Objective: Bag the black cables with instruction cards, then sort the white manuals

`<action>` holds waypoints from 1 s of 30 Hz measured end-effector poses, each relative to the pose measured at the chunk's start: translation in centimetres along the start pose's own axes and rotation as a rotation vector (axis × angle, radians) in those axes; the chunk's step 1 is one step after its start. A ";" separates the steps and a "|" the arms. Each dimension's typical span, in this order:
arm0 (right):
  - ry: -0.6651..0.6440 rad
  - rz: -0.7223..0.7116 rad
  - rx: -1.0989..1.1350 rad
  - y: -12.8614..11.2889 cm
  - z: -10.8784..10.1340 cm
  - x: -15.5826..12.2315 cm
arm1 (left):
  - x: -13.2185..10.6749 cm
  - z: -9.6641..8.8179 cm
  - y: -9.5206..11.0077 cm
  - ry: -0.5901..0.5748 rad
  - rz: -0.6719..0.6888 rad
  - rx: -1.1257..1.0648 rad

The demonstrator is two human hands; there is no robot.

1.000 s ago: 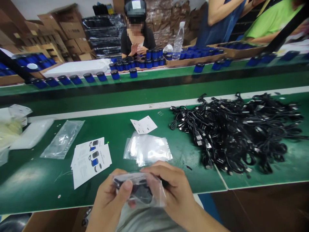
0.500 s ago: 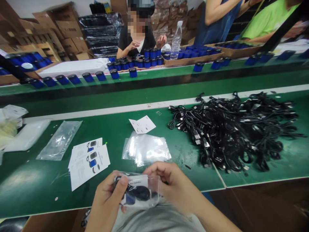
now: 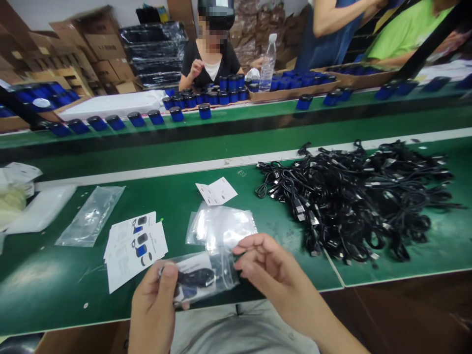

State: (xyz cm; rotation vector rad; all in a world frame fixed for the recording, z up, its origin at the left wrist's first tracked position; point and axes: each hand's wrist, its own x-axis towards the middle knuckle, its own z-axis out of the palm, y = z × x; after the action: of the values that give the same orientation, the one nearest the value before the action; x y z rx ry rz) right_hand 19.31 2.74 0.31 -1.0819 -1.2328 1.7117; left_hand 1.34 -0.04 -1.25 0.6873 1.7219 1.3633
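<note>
bag [image 3: 203, 290] farther left over table [image 3: 169, 194], cartons [image 3: 106, 45] beyond

No word, brand or number can be read with certainty. The printed cards [image 3: 125, 263] on the left of the bench [image 3: 291, 265] carry small type beside coloured pictures, too fine to make out. The white insert [image 3: 201, 261] inside the clear bag [image 3: 225, 270] in the left hand [image 3: 157, 300] bears a line of dark print, blurred. The folded leaflet [image 3: 218, 191] shows tiny dark marks, and a faint pale scrawl [image 3: 241, 173] on the bench near it is equally illegible.
</note>
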 end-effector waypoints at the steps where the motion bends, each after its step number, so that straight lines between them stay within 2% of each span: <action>1: 0.011 -0.027 -0.037 -0.1 0.2 0.0 | 0.0 -0.1 -0.2 0.030 0.039 0.015; 3: -0.025 -0.120 -0.159 -0.1 0.7 0.0 | 0.1 -0.4 -0.4 0.036 0.099 0.065; 5: -0.025 -0.225 -0.289 -0.2 1.0 0.2 | 0.3 -1.1 -0.2 -0.073 0.111 0.143; 9: -0.055 -0.291 -0.490 -0.6 0.7 0.7 | 1.1 -3.0 1.0 -0.624 -0.014 0.290; 10: -0.094 -0.290 -0.536 -0.7 0.6 0.7 | 1.2 -3.3 1.5 -0.710 -0.035 0.306; 11: -0.137 -0.288 -0.578 -0.8 0.5 0.7 | 1.2 -3.4 1.8 -0.735 -0.035 0.313; 14: -0.223 -0.270 -0.625 -1.1 0.5 0.6 | 0.7 -2.6 2.7 -0.597 0.041 0.348; 17: -0.191 -0.242 -0.585 -1.5 0.5 0.2 | 0.1 -1.2 3.1 -0.499 0.186 0.400; 21: -0.210 -0.258 -0.548 -1.9 0.2 -0.2 | 0.1 -0.9 3.0 -0.525 0.335 0.494; 26: -0.002 -0.191 -0.525 -1.2 0.2 0.2 | 0.4 -1.5 2.6 -0.499 0.361 0.512; 30: -0.044 -0.144 -0.569 -1.0 0.2 0.9 | 0.7 -1.9 2.3 -0.511 0.403 0.545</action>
State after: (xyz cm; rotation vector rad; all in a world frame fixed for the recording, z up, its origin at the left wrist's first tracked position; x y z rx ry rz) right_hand 18.90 3.70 1.09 -1.2381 -1.8432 1.3088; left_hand -0.75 0.17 0.97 1.6061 1.5731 0.8359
